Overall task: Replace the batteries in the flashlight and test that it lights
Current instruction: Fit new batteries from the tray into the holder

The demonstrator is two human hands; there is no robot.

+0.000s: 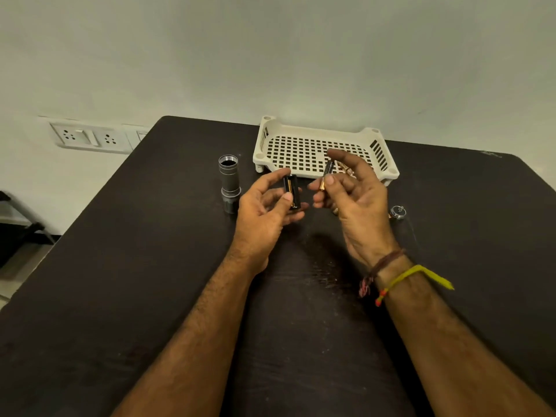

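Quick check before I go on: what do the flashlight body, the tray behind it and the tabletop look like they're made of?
Flashlight body: likely metal, a satin grey finish with machined rings and threads at its open top.
Tray: looks like moulded plastic, matt cream, with a perforated grid floor and slotted walls.
Tabletop: unclear; a dark brown matt surface with fine pale scratches, possibly laminate or a mat.

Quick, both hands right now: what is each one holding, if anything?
Left hand: closed on the black battery holder, gripped between thumb and fingers.
Right hand: closed on a single battery, pinched between thumb and forefinger above the table.
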